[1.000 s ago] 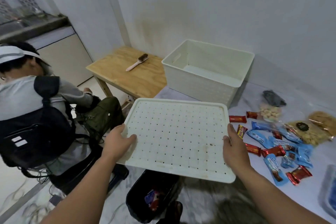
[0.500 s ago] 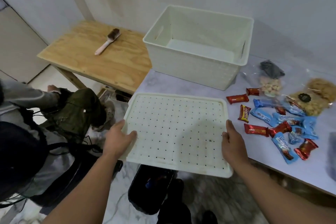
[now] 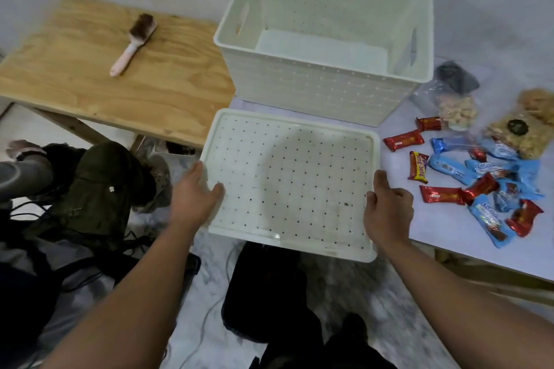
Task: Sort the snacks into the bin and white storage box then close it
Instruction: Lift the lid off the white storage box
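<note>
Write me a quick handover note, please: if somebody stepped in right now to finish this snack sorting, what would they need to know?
Left hand grips the left edge of the white perforated lid; right hand grips its right edge. The lid is off the box, held in front of it, partly past the table edge.
White storage box stands open on the table and looks empty.
Black bin sits on the floor below the lid; its contents are hidden.
Red and blue wrapped snacks and clear bags of snacks lie loose on the table to the right.
Done: the box is open.
Left: put the lid aside, sort the table snacks into bin and box, close the box.
</note>
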